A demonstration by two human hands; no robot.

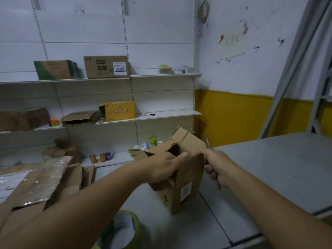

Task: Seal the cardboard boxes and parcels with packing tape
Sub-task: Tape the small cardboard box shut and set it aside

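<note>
A small brown cardboard box stands on the grey table with its top flaps open and a white label on its right side. My left hand grips the box's near left top edge, thumb stretched across the opening. My right hand is at the box's right edge and holds a thin flat cardboard flap or strip that sticks up and down from the fist. A roll of clear packing tape lies on the table near the bottom edge, partly behind my left forearm.
A stack of flattened cartons and a plastic-wrapped parcel lies at the left. Wall shelves behind hold several cartons, cans and small items. A grey metal rack leg stands at the far right.
</note>
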